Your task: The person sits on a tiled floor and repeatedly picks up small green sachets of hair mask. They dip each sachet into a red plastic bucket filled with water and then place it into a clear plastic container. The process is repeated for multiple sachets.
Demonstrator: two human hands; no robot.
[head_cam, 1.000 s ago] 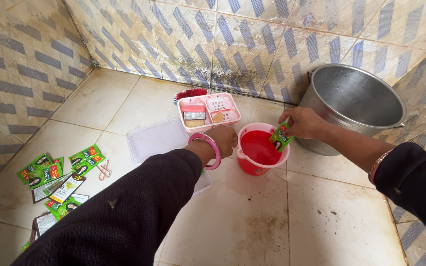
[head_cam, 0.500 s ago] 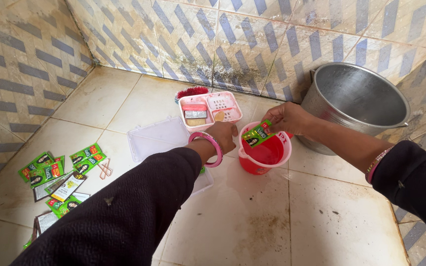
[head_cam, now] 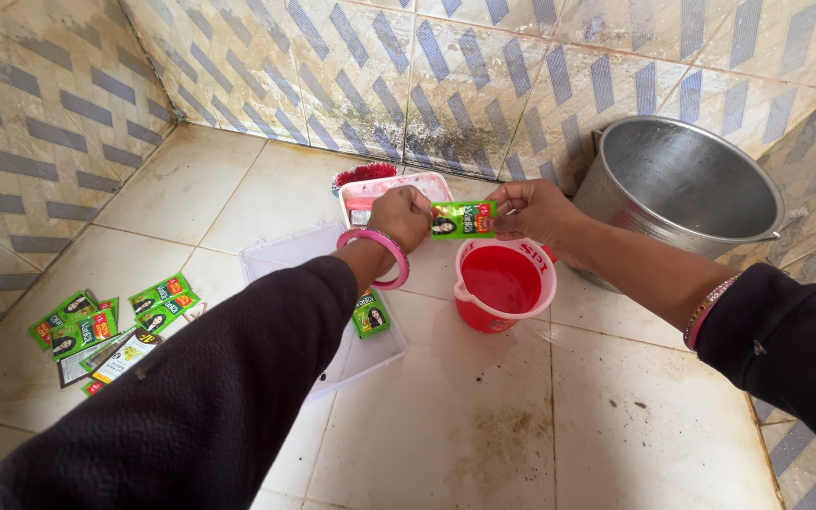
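A red mug [head_cam: 501, 283] of water stands on the tiled floor [head_cam: 521, 425]. Just above and behind it, the left hand [head_cam: 400, 215] and right hand [head_cam: 533, 210] each pinch an end of a green sachet [head_cam: 463, 219], apparently stretched flat. A steel pot [head_cam: 682, 189] stands beyond.

Left hand [head_cam: 400, 215], right hand [head_cam: 531, 210] pinch green sachet [head_cam: 463, 219] above red mug [head_cam: 502, 283]

Both arms wear long black sleeves of a soft, slightly fuzzy cloth, flecked with bits of lint. The left wrist carries a thick pink bangle [head_cam: 377, 255] beside a thinner one. The right wrist carries thin pink and metallic bangles [head_cam: 707, 314].
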